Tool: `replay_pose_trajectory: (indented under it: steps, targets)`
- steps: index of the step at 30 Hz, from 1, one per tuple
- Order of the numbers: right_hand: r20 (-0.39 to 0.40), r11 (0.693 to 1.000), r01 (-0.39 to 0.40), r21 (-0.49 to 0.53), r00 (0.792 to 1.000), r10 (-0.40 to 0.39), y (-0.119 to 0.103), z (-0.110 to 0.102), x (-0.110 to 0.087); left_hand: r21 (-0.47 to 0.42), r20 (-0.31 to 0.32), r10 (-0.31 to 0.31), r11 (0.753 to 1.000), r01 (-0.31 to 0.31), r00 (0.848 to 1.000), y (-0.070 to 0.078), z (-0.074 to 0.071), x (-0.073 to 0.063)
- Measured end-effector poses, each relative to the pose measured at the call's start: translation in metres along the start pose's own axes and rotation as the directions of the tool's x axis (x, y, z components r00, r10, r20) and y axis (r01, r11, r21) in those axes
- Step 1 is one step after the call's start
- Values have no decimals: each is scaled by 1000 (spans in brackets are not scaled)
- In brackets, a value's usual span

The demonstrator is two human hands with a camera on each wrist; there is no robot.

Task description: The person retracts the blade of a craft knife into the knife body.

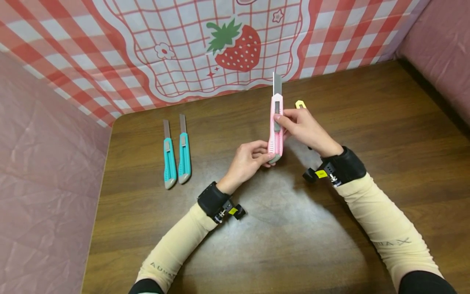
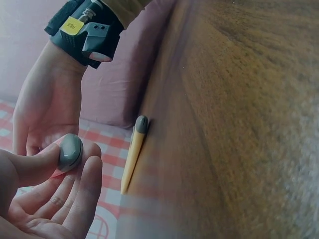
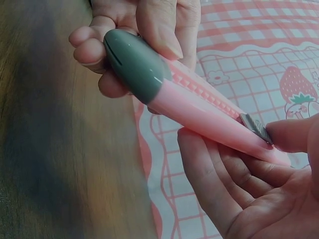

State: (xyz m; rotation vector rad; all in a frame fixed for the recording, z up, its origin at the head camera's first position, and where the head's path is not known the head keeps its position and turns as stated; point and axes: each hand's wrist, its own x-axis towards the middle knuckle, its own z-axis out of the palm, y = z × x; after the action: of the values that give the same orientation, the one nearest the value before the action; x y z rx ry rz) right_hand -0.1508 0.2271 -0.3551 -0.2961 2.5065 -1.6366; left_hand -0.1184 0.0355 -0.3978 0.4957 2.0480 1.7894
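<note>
Both hands hold a pink box cutter (image 1: 278, 141) over the table, its blade (image 1: 278, 83) extended and pointing away from me. My left hand (image 1: 249, 159) pinches the grey end cap (image 2: 71, 152) between thumb and fingers. Higher on the body, my right hand (image 1: 306, 128) grips the cutter, with its thumb against the grey slider (image 3: 255, 128). The right wrist view shows the pink handle (image 3: 199, 112) with fingers beneath it. Partly hidden behind the right hand lies a yellow box cutter (image 1: 300, 104) on the table.
Two teal box cutters (image 1: 169, 163) lie side by side at the left of the wooden table (image 1: 257, 245), blades out and pointing to the back. A checked cloth with a strawberry (image 1: 242, 49) hangs behind. Pink fabric (image 1: 47, 163) borders the left and right sides.
</note>
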Motion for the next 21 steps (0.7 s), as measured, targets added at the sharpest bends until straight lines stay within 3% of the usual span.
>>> replay_pose_trajectory:
  steps: [21]
  targets:
    - [-48,999,-32,-30,998,30,2,4,0,22,-1,15,1000,-15,1000,-1,0,1]
